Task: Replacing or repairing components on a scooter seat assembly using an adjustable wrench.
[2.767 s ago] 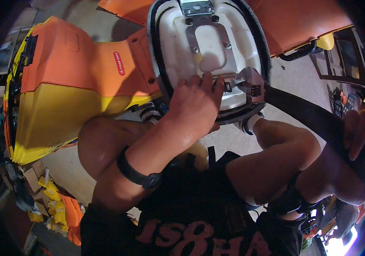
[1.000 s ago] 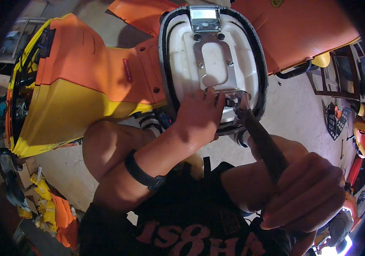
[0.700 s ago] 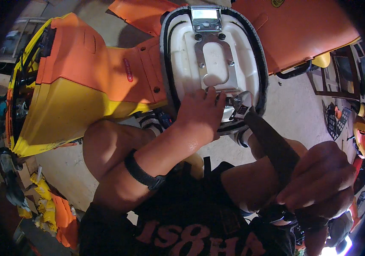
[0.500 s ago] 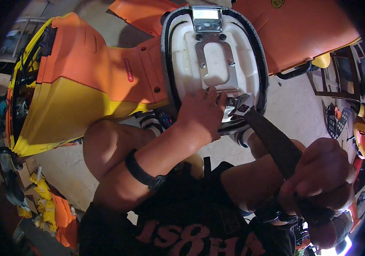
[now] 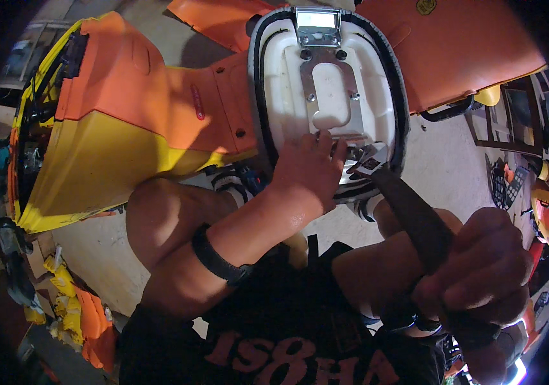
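An upturned seat (image 5: pixel 274 119) with a white plastic base and black rim lies in front of me. Bolted to it are a metal plate (image 5: pixel 353 119) and, at its far end, a shiny metal hinge bracket (image 5: pixel 319 29). My left hand (image 5: pixel 306 168) rests on the near part of the base, fingers apart over the metal there; its thumb is hidden. My right hand (image 5: pixel 480 269) is wrapped round the dark handle of an adjustable wrench (image 5: pixel 415 212). The wrench's pale head sits at hardware beside my left fingertips. Whether the jaws grip a nut is too small to tell.
Left of the seat stands an orange and yellow vehicle body (image 5: pixel 120 115). A large orange panel (image 5: pixel 454 51) lies at the far right, with a wooden frame (image 5: pixel 512 122) beyond it. Broken yellow and orange pieces (image 5: pixel 92 327) are heaped at the lower left. My bare knees flank the seat.
The seat, my left hand and the wrench head appear slightly further right in the picture. My right hand and the handle end sit a little lower. Both hands keep their hold and pose.
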Available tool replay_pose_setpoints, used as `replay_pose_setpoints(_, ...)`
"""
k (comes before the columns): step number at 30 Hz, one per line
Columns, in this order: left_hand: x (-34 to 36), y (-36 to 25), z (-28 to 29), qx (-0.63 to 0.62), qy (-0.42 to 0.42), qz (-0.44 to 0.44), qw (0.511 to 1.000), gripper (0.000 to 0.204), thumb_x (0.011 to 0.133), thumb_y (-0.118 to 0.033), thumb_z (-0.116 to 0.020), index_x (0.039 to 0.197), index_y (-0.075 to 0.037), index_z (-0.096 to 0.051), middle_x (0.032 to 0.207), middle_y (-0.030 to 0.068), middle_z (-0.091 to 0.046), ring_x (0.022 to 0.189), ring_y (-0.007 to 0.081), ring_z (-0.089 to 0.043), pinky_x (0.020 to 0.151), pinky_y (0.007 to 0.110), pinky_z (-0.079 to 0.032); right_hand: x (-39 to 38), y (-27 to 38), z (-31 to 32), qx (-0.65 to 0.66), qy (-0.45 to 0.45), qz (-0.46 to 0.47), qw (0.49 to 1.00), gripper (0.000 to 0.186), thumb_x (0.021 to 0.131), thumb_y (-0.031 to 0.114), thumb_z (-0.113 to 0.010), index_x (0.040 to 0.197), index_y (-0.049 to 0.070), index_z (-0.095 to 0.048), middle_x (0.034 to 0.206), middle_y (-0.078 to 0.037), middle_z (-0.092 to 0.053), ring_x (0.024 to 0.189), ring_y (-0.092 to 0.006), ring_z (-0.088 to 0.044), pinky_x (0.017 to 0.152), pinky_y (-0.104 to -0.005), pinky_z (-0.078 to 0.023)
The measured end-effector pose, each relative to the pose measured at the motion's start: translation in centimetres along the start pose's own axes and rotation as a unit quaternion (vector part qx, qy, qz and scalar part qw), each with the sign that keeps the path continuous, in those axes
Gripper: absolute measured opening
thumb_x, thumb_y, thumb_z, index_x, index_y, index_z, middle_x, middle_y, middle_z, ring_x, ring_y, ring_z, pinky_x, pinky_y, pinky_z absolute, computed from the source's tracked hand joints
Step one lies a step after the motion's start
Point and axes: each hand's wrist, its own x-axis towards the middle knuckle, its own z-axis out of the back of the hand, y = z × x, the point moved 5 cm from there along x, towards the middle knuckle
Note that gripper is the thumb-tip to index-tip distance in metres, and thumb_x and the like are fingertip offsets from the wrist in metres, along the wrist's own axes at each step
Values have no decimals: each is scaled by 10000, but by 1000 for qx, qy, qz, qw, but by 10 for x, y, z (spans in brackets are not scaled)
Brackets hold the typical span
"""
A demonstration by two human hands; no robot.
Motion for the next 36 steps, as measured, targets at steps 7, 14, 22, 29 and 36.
replay_pose_setpoints(7, -1, 0, 0, -11, -5, -2, 1000, 957, 701, -444, -831, 1453, -23, -414, 1418, 222, -468, 1210, 356, -538, 975, 457, -454, 10, -4, -9, 162, 25, 57, 985, 345, 837, 389, -741, 681, 188, -508, 715, -18, -637, 490, -73, -627, 415, -220, -349)
replay_pose_setpoints(14, 5, -5, 2, -21, -10, -10, 1000, 970, 694, -430, -839, 1460, -26, -401, 1421, 232, -468, 1223, 362, -534, 967, 464, -452, 7, 16, -12, 114, -140, 61, 982, 428, 828, 385, -741, 575, 172, -469, 566, 13, -585, 414, -66, -584, 317, -144, -320)
replay_pose_setpoints(22, 2, -1, -1, -22, -1, -3, 1000, 970, 687, -419, -844, 1458, -29, -403, 1422, 232, -468, 1214, 363, -541, 965, 473, -445, -31, 48, 41, 3, -313, -77, 947, 496, 792, 524, -691, 526, 211, -413, 446, 72, -483, 345, -15, -467, 558, -157, -360)
replay_pose_setpoints(29, 0, 0, -3, -8, -3, 5, 1000, 983, 669, -427, -847, 1452, -29, -408, 1398, 217, -485, 1182, 355, -555, 953, 467, -451, -29, 31, 38, 18, -228, -79, 970, 506, 775, 654, -618, 642, 182, -491, 493, 86, -448, 416, 19, -434, 625, -177, -356)
replay_pose_setpoints(36, -1, 2, -7, -12, -47, -11, 999, 975, 668, -418, -848, 1445, -19, -413, 1398, 229, -486, 1166, 363, -564, 944, 461, -456, -12, 27, 22, 0, -139, -21, 990, 369, 865, 507, -640, 791, 157, -548, 629, 19, -490, 523, -76, -513, 593, -295, -438)
